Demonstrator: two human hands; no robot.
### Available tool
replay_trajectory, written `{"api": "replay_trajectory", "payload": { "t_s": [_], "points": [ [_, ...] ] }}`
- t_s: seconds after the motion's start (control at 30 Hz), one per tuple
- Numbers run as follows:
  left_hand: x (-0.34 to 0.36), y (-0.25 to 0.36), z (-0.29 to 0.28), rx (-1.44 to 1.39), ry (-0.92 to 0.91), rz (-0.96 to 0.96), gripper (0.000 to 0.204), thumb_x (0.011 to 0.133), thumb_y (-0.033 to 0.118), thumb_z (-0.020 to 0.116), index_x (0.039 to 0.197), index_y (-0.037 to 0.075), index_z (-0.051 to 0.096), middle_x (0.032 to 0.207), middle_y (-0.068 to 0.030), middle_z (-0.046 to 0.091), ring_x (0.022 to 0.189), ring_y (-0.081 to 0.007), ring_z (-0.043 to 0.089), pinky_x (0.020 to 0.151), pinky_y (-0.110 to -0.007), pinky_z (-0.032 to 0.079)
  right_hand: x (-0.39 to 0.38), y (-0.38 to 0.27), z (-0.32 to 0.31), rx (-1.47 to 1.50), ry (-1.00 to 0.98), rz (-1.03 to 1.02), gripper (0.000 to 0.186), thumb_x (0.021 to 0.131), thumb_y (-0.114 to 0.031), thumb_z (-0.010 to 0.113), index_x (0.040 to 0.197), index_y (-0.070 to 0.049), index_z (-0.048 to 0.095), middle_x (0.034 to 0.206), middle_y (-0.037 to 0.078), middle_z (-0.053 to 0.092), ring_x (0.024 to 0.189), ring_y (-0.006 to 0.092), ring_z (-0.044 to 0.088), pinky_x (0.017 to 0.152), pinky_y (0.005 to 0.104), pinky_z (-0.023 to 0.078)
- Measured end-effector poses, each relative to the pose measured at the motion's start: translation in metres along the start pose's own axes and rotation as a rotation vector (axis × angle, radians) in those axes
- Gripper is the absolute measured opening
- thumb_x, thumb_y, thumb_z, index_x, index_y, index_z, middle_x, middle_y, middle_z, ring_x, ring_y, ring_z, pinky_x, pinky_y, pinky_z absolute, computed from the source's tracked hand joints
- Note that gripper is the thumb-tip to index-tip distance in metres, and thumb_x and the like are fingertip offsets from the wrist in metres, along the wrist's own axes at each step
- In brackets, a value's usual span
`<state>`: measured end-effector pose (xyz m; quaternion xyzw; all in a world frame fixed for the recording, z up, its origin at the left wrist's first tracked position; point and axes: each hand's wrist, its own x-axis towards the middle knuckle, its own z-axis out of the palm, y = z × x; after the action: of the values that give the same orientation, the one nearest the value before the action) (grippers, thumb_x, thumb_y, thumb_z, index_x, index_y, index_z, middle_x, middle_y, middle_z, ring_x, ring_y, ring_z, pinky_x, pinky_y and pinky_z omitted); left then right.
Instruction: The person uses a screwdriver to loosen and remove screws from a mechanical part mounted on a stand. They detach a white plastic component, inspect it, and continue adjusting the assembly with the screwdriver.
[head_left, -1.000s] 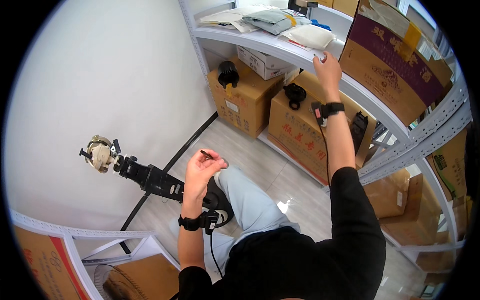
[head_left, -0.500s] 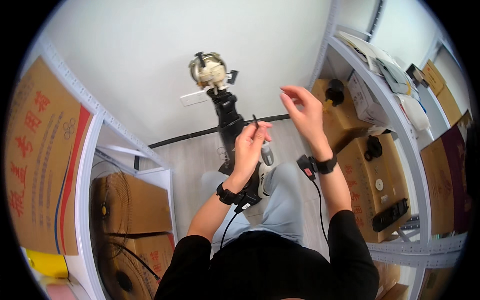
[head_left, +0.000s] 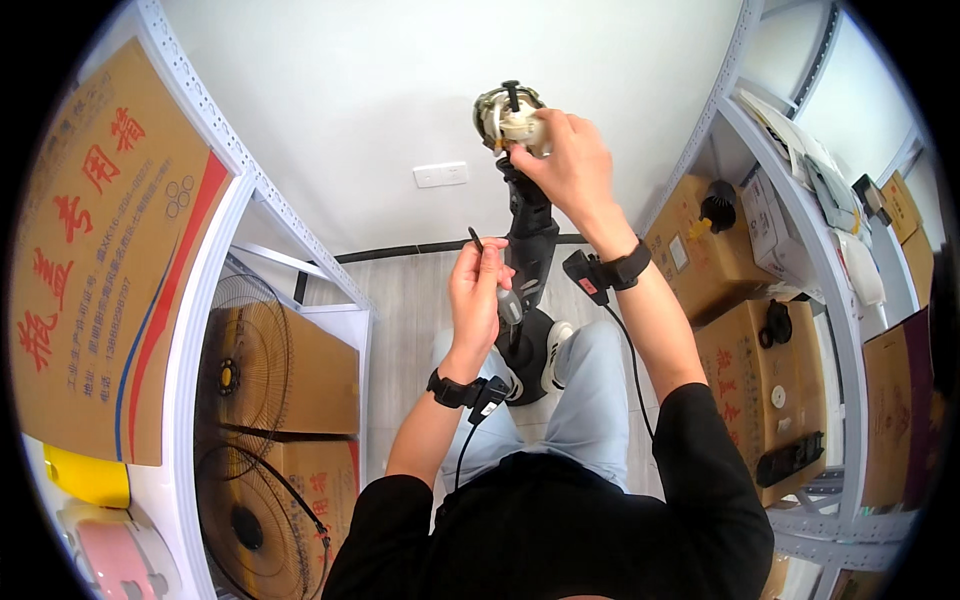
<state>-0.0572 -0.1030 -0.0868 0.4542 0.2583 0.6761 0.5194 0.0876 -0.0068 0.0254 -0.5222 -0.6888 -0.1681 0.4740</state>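
A standing fan without its grilles or blades rises in front of me, its black post (head_left: 531, 240) on a round base between my feet. The bare motor (head_left: 515, 124) at its top has a metal body, a cream plastic part and a black knob. My right hand (head_left: 577, 170) grips the cream part from the right, thumb below and fingers above, partly hiding it. Lower and to the left, my left hand (head_left: 474, 305) is closed around what looks like a screwdriver (head_left: 509, 306). Its dark shaft sticks up past my fingers, and its grey handle shows below them.
Wire fan grilles (head_left: 245, 375) lean by cartons in the left shelf (head_left: 255, 185). Along the right, a carton (head_left: 715, 345) bears a black ring-shaped part, a white disc and a long black part (head_left: 790, 458). A black motor cover (head_left: 717, 205) sits behind. The wall has a socket plate (head_left: 440, 175).
My right hand has gone up from empty air onto the fan's motor and closed on it. My left hand still holds the screwdriver. The whole view has shifted.
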Motion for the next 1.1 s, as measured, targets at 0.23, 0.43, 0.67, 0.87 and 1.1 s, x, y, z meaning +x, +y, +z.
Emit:
{"api": "replay_trajectory", "payload": {
  "t_s": [0.23, 0.43, 0.67, 0.87, 1.1],
  "points": [
    [0.025, 0.011, 0.009, 0.018, 0.093, -0.034, 0.017, 0.101, 0.02, 0.062, 0.106, 0.004, 0.064, 0.076, 0.0042, 0.053, 0.06, -0.0033, 0.047, 0.054, -0.021, 0.039, -0.004, 0.006, -0.002, 0.018, 0.13, -0.14, 0.043, 0.071, -0.025, 0.081, 0.104, -0.002, 0.067, 0.087, 0.012, 0.068, 0.081, 0.0284, 0.065, 0.072, 0.0405, 0.054],
    [0.099, 0.026, 0.029, 0.4, 0.231, 0.288, 0.022, 0.092, 0.015, 0.073, 0.108, 0.001, 0.065, 0.086, -0.0056, 0.069, 0.066, -0.008, 0.059, 0.057, -0.023, 0.047, -0.001, 0.004, -0.002, 0.072, 0.092, -0.1, 0.041, 0.071, -0.024, 0.082, 0.103, -0.002, 0.067, 0.082, 0.01, 0.066, 0.075, 0.024, 0.062, 0.067, 0.0373, 0.053],
    [0.127, 0.024, 0.036, 0.739, 0.14, 0.424, 0.018, 0.091, 0.01, 0.071, 0.103, -0.001, 0.065, 0.091, -0.0088, 0.071, 0.068, -0.011, 0.062, 0.059, -0.027, 0.05, 0.0, 0.01, -0.002, 0.049, 0.107, -0.115, 0.041, 0.072, -0.025, 0.081, 0.104, -0.002, 0.067, 0.08, 0.01, 0.065, 0.073, 0.0232, 0.062, 0.066, 0.0362, 0.052],
    [0.147, 0.029, 0.007, 0.318, -0.055, 0.214, 0.026, 0.09, 0.003, 0.068, 0.115, 0.001, 0.061, 0.088, -0.006, 0.065, 0.069, -0.0094, 0.061, 0.061, -0.026, 0.053, 0.003, 0.012, -0.012, 0.251, -0.085, 0.079, 0.046, 0.069, -0.025, 0.08, 0.104, 0.0, 0.065, 0.09, 0.015, 0.067, 0.087, 0.0327, 0.063, 0.079, 0.0432, 0.053],
    [0.149, 0.03, 0.027, 0.632, -0.089, 0.51, 0.053, 0.089, 0.005, 0.066, 0.14, 0.018, 0.06, 0.079, -0.0026, 0.054, 0.07, -0.0113, 0.05, 0.057, -0.027, 0.045, -0.003, 0.011, -0.012, 0.145, -0.006, -0.005, 0.048, 0.068, -0.026, 0.079, 0.107, 0.0, 0.067, 0.091, 0.016, 0.069, 0.089, 0.0329, 0.065, 0.08, 0.042, 0.053]
  ]
}}
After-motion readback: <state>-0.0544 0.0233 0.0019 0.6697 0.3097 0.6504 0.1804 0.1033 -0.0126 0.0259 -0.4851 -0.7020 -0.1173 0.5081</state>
